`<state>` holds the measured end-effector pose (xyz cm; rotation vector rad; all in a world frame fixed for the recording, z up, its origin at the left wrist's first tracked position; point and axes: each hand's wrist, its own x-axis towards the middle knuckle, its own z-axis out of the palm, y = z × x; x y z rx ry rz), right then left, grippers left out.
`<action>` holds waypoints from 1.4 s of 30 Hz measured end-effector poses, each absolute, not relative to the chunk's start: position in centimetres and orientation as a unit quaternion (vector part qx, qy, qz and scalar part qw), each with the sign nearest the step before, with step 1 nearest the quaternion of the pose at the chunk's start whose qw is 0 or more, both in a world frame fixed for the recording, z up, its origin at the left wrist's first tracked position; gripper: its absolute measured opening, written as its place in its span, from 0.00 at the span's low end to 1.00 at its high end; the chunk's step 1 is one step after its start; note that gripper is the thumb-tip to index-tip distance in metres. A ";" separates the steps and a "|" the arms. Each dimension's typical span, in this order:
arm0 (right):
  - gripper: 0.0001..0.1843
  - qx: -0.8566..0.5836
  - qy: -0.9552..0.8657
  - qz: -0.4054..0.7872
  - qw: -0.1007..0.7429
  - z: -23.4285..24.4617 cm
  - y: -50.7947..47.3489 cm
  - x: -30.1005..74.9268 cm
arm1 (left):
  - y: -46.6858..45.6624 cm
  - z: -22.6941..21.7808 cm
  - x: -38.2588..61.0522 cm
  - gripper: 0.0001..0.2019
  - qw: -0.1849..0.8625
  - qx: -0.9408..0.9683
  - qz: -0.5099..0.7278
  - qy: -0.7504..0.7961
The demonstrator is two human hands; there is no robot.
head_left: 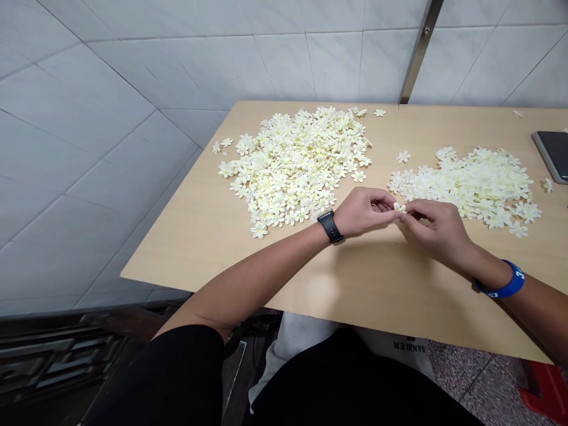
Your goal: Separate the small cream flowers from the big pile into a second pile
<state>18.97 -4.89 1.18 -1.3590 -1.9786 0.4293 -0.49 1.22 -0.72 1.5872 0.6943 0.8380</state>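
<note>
Between my two hands is one small artificial flower (400,207), white with a yellow centre. My left hand (364,210), with a black watch (330,226) at the wrist, pinches it from the left. From the right, my right hand (438,228) pinches the same flower; a blue wristband (506,283) sits on that arm. The fingertips nearly meet and hide part of the petals. Behind my left hand spreads a large pile of cream-white flowers (297,163). A second pile of paler, flatter white flowers (479,177) lies beyond my right hand.
The light wooden table (186,236) meets a tiled wall (279,65) at the back. A phone (554,155) lies at the far right. Loose flowers (403,157) are scattered around both piles. A metal strip (417,59) runs up the wall. Something red (544,390) stands on the floor.
</note>
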 end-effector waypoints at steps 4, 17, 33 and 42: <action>0.09 -0.525 -0.763 0.156 0.343 1.1 -4.8 18.8 | 1.0 -0.6 -0.4 0.09 0.529 0.705 0.367 0.296; 0.09 -0.536 -0.759 0.168 0.330 1.5 -4.6 19.0 | 1.5 -0.5 -0.7 0.07 0.551 0.693 0.335 0.324; 0.20 -0.541 -0.759 0.198 0.302 1.4 -4.4 19.2 | 2.6 -1.3 -0.8 0.22 0.721 0.546 0.330 0.272; 0.19 -0.542 -0.734 0.293 0.286 1.9 -4.4 19.4 | 2.8 -1.4 -1.2 0.22 0.737 0.551 0.305 0.247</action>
